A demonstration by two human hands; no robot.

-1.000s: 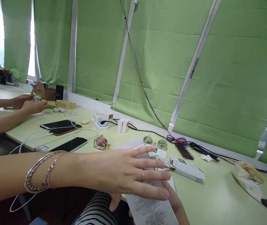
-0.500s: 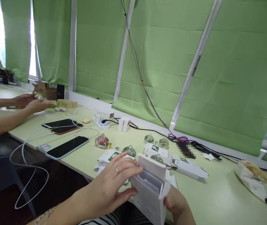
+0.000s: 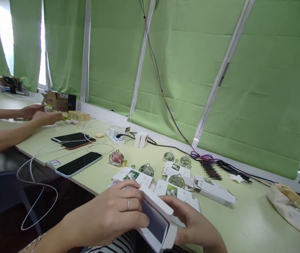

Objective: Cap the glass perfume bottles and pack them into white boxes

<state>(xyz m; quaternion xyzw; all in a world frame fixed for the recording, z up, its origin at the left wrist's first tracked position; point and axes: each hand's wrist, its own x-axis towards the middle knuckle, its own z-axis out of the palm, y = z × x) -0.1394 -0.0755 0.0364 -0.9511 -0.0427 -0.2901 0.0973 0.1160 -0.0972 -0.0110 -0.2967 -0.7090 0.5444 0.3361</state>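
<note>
Both my hands hold a white carton (image 3: 154, 220) over the near edge of the table, above my lap. Its open end faces me and shows a greyish interior. My left hand (image 3: 110, 211), with a ring on one finger, is closed round the left side, its fingertips at the opening. On the other side my right hand (image 3: 196, 223) grips the carton near a raised end flap. Just beyond lie flattened white boxes with flower pictures (image 3: 177, 191) and round glass bottles of greenish contents (image 3: 176, 180). A similar bottle with pink contents (image 3: 116, 158) stands to the left.
Several phones (image 3: 79, 164) and white charging cables (image 3: 38, 182) lie on the left, near a power strip (image 3: 115, 137). Another person's hands (image 3: 44, 116) hold something small at the far left. Black cables (image 3: 234, 168) run along the wall; a cloth pouch (image 3: 287, 203) sits right.
The carton has tipped from upright to slanted, so its opening now faces me. My right hand has come up along its right side, and my left fingers have moved over the opening.
</note>
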